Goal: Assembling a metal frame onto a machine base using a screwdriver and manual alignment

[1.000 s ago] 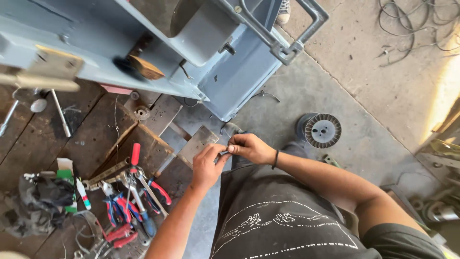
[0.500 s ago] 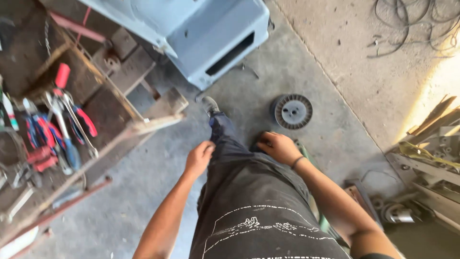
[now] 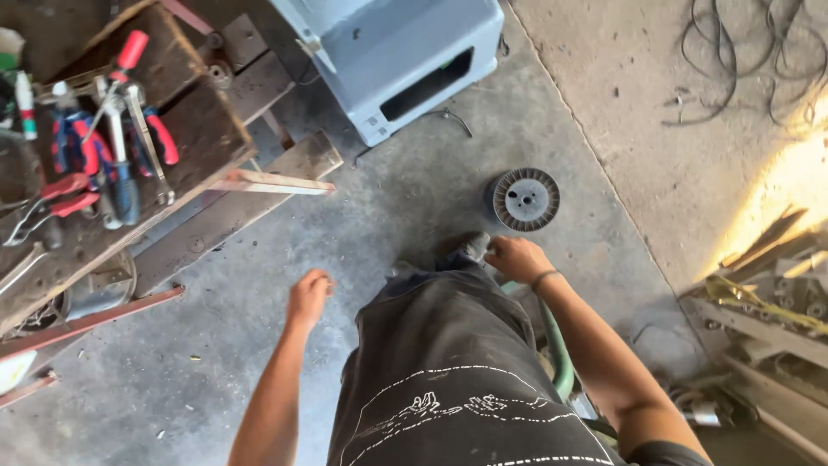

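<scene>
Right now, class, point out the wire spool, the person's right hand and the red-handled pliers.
wire spool (image 3: 525, 199): head view, on its round grey flange.
right hand (image 3: 515, 258): head view, on the back of the hand.
red-handled pliers (image 3: 163, 138): head view, on one red handle.

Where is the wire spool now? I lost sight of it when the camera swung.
In the head view the spool lies flat on the concrete floor, right of centre, just beyond the right hand and below-right of the grey machine housing.

Grey ribbed spool (image 3: 525, 199) — pale-blue machine housing (image 3: 405, 52) — red-handled pliers (image 3: 159, 134).
</scene>
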